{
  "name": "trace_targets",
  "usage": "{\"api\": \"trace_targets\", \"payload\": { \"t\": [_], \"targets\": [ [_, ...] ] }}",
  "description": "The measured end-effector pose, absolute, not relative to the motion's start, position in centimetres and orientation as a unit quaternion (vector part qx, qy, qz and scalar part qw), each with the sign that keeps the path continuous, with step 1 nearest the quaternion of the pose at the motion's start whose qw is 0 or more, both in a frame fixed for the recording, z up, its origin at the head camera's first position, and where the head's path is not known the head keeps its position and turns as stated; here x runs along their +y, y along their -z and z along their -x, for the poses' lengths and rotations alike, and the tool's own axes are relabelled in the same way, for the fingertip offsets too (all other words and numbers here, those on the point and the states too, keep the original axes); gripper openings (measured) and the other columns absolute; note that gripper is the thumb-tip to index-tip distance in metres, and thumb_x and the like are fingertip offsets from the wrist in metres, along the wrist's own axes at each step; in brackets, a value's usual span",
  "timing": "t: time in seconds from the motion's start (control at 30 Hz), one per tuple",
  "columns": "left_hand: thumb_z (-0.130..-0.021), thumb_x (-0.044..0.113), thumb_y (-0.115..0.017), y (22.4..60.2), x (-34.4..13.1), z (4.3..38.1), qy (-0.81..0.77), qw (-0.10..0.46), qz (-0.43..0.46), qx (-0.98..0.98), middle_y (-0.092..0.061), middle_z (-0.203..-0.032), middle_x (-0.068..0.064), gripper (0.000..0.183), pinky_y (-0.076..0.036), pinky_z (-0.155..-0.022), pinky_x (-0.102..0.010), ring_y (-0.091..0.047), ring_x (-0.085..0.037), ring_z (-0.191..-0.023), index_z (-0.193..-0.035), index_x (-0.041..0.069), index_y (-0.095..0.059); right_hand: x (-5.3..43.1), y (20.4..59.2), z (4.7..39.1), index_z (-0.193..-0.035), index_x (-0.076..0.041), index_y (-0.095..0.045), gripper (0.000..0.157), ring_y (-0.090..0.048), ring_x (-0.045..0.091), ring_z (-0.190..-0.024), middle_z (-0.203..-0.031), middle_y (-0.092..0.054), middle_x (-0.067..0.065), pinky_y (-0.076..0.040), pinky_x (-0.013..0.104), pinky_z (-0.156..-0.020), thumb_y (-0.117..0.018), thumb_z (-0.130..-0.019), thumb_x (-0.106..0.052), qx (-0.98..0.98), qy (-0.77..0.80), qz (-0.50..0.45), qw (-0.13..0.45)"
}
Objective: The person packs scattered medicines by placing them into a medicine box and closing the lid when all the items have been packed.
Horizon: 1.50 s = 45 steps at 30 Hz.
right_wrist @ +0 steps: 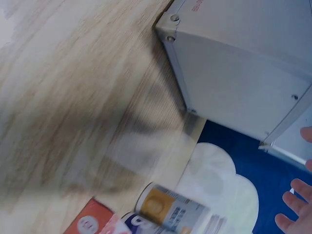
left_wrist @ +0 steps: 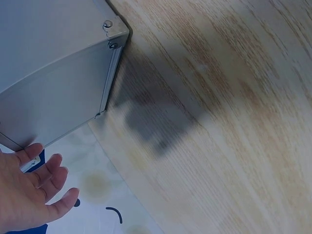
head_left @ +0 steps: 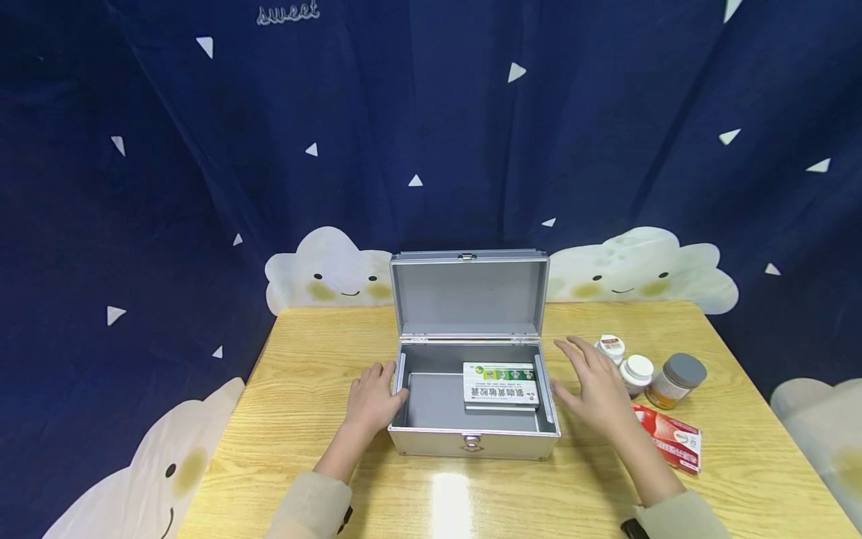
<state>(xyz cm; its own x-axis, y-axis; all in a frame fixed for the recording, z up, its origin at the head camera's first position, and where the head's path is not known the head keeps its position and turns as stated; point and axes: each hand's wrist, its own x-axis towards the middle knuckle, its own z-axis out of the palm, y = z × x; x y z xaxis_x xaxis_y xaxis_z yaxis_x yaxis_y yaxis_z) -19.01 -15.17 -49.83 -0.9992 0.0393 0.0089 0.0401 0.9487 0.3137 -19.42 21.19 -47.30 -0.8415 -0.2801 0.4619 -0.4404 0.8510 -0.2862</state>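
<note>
A silver metal case (head_left: 431, 443) stands on the table with its lid (head_left: 471, 299) raised. Inside, at the right, lies a white and green medicine box (head_left: 500, 392) with another pale edge showing beneath it. My left hand (head_left: 372, 397) rests at the case's left rim, thumb over the edge and the other fingers loosely extended outside. Beside the right wall hovers my right hand (head_left: 595, 385), fingers spread and holding nothing. In the right wrist view its fingertips (right_wrist: 295, 202) show near the case's upper edge.
Right of the right hand stand two white-capped bottles (head_left: 637, 372) and a grey-capped bottle (head_left: 676, 380). A red medicine box (head_left: 670, 440) lies in front of them. Behind the wooden table (head_left: 323, 337) hangs a dark blue curtain (head_left: 458, 127) with cloud shapes.
</note>
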Motion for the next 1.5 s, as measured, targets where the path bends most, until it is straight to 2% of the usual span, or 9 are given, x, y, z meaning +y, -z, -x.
{"api": "trace_targets", "payload": {
  "t": [0.2,0.43,0.73,1.07,1.5],
  "targets": [
    [-0.082,0.037,-0.051,49.7,-15.1,19.0,0.154,0.002,0.021,-0.988,-0.049,-0.124,-0.017,0.060,-0.034,-0.092,-0.052,-0.044,-0.035,-0.114,-0.133,0.008,-0.045,23.0,47.9,18.9,-0.130,-0.010,-0.045,0.065,-0.039,0.041,-0.117,-0.128,-0.042,0.021,-0.028,0.060,-0.093,-0.071,-0.073,-0.025,-0.946,-0.204,-0.159,0.198],
    [-0.081,0.036,-0.053,49.7,-15.1,18.9,0.153,0.007,0.023,-0.988,-0.050,-0.122,-0.016,0.059,-0.035,-0.090,-0.052,-0.045,-0.035,-0.111,-0.132,0.007,-0.046,24.8,48.2,18.0,-0.131,-0.009,-0.044,0.067,-0.040,0.048,-0.111,-0.128,-0.042,0.023,-0.027,0.062,-0.090,-0.072,-0.071,-0.022,-0.951,-0.213,-0.119,0.192],
    [-0.082,0.038,-0.052,49.7,-15.1,18.8,0.151,0.001,0.021,-0.988,-0.050,-0.121,-0.015,0.060,-0.035,-0.090,-0.050,-0.044,-0.033,-0.110,-0.133,0.008,-0.045,27.5,49.1,17.2,-0.128,-0.006,-0.044,0.066,-0.041,0.048,-0.109,-0.123,-0.043,0.025,-0.029,0.065,-0.083,-0.072,-0.071,-0.022,-0.954,-0.215,-0.086,0.192],
    [-0.083,0.037,-0.053,49.4,-15.1,18.8,0.155,-0.002,0.021,-0.988,-0.049,-0.124,-0.017,0.060,-0.033,-0.092,-0.052,-0.043,-0.035,-0.113,-0.134,0.007,-0.044,29.9,50.3,16.3,-0.123,-0.003,-0.045,0.070,-0.043,0.049,-0.102,-0.114,-0.045,0.026,-0.031,0.063,-0.080,-0.077,-0.063,-0.021,-0.956,-0.211,-0.087,0.186],
    [-0.083,0.037,-0.053,49.6,-15.1,18.9,0.156,0.000,0.020,-0.988,-0.049,-0.123,-0.016,0.059,-0.033,-0.092,-0.052,-0.043,-0.034,-0.113,-0.133,0.008,-0.045,32.0,52.3,15.5,-0.123,0.000,-0.044,0.081,-0.041,0.048,-0.106,-0.118,-0.043,0.029,-0.034,0.067,-0.073,-0.081,-0.060,-0.035,-0.972,-0.193,-0.066,0.117]
  ]
}}
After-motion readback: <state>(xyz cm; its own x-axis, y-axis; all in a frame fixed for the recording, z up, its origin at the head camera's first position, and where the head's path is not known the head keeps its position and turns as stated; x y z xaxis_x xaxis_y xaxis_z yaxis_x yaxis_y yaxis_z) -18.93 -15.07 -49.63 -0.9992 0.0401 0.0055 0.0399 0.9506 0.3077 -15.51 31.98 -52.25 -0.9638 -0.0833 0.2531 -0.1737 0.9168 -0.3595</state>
